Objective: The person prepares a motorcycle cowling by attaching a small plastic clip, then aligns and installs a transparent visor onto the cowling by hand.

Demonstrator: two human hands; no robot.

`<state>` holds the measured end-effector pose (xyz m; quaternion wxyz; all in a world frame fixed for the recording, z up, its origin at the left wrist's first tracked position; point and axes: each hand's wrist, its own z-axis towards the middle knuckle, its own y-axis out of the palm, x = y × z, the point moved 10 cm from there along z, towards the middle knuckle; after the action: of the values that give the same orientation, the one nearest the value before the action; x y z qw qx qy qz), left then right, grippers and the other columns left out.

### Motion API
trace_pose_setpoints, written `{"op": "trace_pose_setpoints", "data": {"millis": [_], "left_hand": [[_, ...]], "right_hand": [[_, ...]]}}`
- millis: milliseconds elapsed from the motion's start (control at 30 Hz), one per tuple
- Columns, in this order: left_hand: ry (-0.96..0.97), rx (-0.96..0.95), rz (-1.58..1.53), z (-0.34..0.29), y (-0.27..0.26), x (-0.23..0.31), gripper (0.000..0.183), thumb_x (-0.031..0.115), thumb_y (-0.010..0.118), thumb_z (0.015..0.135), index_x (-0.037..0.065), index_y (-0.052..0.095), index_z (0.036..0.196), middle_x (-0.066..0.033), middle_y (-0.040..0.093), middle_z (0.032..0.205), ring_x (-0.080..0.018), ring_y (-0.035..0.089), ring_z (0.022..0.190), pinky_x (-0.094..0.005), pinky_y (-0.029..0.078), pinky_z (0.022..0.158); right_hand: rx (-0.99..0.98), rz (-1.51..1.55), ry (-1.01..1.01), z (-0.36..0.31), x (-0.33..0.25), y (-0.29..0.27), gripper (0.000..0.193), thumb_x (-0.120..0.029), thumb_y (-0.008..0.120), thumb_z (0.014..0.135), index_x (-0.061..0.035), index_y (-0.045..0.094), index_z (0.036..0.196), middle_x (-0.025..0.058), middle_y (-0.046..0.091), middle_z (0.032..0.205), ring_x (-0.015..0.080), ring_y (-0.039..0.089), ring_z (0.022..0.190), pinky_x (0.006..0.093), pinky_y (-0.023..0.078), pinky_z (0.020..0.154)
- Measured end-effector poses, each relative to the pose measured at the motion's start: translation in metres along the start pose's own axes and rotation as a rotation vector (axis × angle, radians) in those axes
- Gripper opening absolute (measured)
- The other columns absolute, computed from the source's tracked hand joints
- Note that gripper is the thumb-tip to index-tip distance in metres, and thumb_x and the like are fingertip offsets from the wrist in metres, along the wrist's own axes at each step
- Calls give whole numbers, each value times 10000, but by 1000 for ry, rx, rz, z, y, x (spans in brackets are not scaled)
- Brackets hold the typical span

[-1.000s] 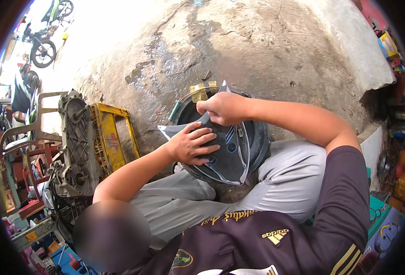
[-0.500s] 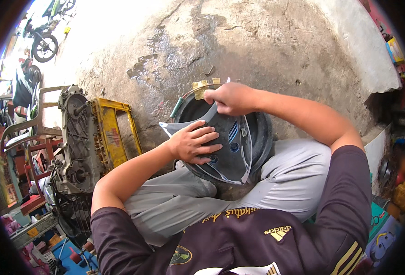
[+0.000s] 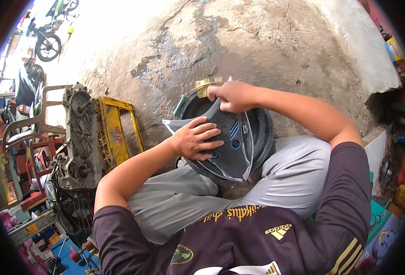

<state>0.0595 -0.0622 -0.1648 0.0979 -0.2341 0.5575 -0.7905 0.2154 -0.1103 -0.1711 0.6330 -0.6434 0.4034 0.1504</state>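
A dark grey, pointed plastic panel [image 3: 230, 158] with pale edges and blue-and-white striped decals lies tilted across a round black tub [image 3: 267, 137] between my legs. It looks like a motorcycle body cover. My left hand [image 3: 198, 140] rests flat on the panel's left part, its fingers spread. Near the panel's far tip, my right hand [image 3: 234, 96] is closed in a fist against the surface. Whatever its fingers hold is hidden. At the tub's far rim are yellowish pieces [image 3: 202, 84] and a wire handle with a green grip [image 3: 179, 105].
A yellow crate [image 3: 118, 133] stands at the left, beside a metal engine casing [image 3: 79, 137]. Wet streaks mark the rough concrete floor [image 3: 276, 50] ahead. Motorcycles stand at the far left, including one with a black wheel [image 3: 48, 47]. Assorted goods line the right edge.
My right hand has shifted very slightly on the panel, staying near its far tip. My left hand keeps its place on the panel. The whole view has shifted a little.
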Motion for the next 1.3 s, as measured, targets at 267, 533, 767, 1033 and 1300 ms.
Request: {"op": "trace_pose_setpoints", "data": {"millis": [267,533,767,1033,1300], "left_hand": [[22,14,22,-2,3,-1,579,503,741,828,284,673,1360,-72,598,1406,-283,568,1312,-552,372,1159],[26,26,27,2,1,0,585,513,742,825,285,681,1360,-76,599,1404,-286,568,1313,-553,376,1159],[20,0,27,-6,4,1,597,523,734,834,285,669,1378,-81,594,1411,-283,563,1324,-562,368,1162],[23,16,-7,7,1,-1,583,483,724,856,251,641,1385,-77,594,1412,-277,557,1331,-545,366,1180],[-1,8,15,-2,-3,3,575,486,727,845,258,652,1368,-77,597,1407,-275,558,1325,-537,370,1174]], "right_hand": [[98,-71,120,1,38,-18,346,-126,631,885,-98,581,1226,246,711,928,462,695,959,560,524,853],[-13,-119,39,10,17,-9,310,-93,603,902,-93,590,1212,229,718,959,453,690,939,558,514,819],[-23,-105,36,13,-2,2,337,-91,595,915,-116,567,1250,234,708,908,473,686,911,564,518,803],[82,-111,106,8,44,-27,385,-70,574,886,-117,588,1268,258,721,911,472,700,952,568,533,821],[-7,-126,-33,8,-15,-6,311,-90,588,928,-123,583,1237,259,709,927,480,684,916,584,506,799]]}}
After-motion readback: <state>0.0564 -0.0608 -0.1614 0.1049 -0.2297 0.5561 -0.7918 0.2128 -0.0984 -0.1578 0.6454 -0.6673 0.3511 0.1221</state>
